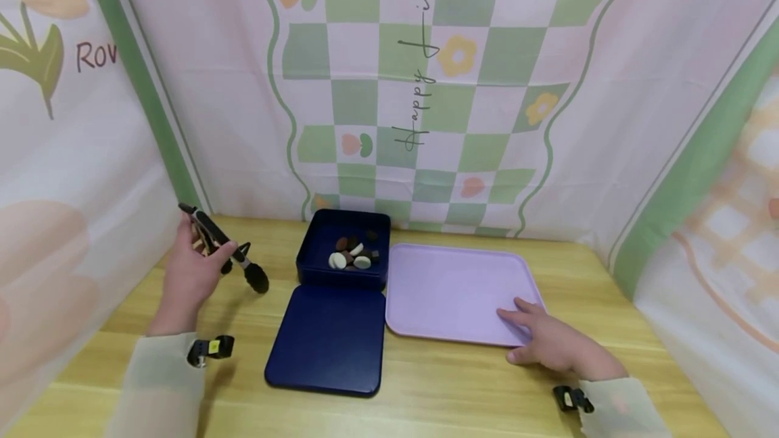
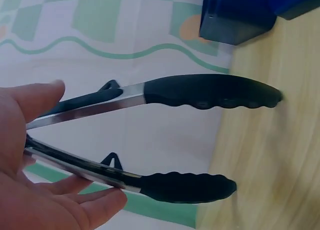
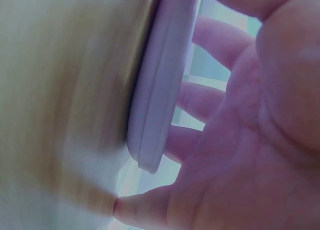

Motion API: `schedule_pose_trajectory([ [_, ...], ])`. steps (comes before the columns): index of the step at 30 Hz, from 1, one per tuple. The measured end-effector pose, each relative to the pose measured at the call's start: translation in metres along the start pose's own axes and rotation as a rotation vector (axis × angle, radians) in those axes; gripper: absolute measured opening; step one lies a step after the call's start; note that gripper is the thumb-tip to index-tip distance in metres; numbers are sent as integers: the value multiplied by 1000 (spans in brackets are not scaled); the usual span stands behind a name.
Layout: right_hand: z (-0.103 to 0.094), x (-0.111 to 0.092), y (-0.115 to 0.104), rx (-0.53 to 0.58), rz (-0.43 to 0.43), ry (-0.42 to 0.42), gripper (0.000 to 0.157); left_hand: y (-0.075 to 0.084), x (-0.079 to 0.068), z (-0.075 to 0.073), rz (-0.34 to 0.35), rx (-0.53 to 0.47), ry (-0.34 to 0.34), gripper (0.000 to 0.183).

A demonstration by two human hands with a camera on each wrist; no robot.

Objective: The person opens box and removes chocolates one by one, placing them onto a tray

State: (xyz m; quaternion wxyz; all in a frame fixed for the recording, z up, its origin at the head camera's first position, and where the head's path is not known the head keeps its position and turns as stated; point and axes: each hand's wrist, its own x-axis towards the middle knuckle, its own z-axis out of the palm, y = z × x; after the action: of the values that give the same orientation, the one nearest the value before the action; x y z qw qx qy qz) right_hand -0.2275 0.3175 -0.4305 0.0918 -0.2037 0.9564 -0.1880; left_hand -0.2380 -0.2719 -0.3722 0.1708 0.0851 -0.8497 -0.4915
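Note:
My left hand (image 1: 191, 274) holds a pair of tongs (image 1: 256, 278) at the left of the table, thumb on one arm and fingers along the other. In the left wrist view the tongs stand spread, with nothing between their black scalloped tips (image 2: 215, 92). My right hand (image 1: 555, 342) is at the front right corner of a lilac tray (image 1: 453, 289), its spread fingers reaching over the rim. The right wrist view shows those fingers (image 3: 200, 101) extended beside the tray's edge (image 3: 156, 97); one lower finger reaches down to the tabletop.
Left of the tray stands a dark blue box (image 1: 341, 280) with several small brown and white pieces (image 1: 338, 261) inside. A flat dark blue lid (image 1: 328, 340) lies in front of it. Patterned cloth (image 1: 402, 113) hangs behind the wooden table (image 1: 450, 384) and along both sides.

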Motion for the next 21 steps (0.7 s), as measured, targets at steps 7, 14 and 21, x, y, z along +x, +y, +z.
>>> schedule_pose_trajectory([
  [7, 1, 0, 1, 8, -1, 4, 83, -1, 0, 2, -78, -73, 58, 89],
  [14, 0, 0, -1, 12, 3, -1, 83, -1, -2, 1, -141, -135, 71, 83],
  [21, -1, -1, -2, 19, 12, -7, 82, -5, 1, -1, -179, -176, 145, 83],
])
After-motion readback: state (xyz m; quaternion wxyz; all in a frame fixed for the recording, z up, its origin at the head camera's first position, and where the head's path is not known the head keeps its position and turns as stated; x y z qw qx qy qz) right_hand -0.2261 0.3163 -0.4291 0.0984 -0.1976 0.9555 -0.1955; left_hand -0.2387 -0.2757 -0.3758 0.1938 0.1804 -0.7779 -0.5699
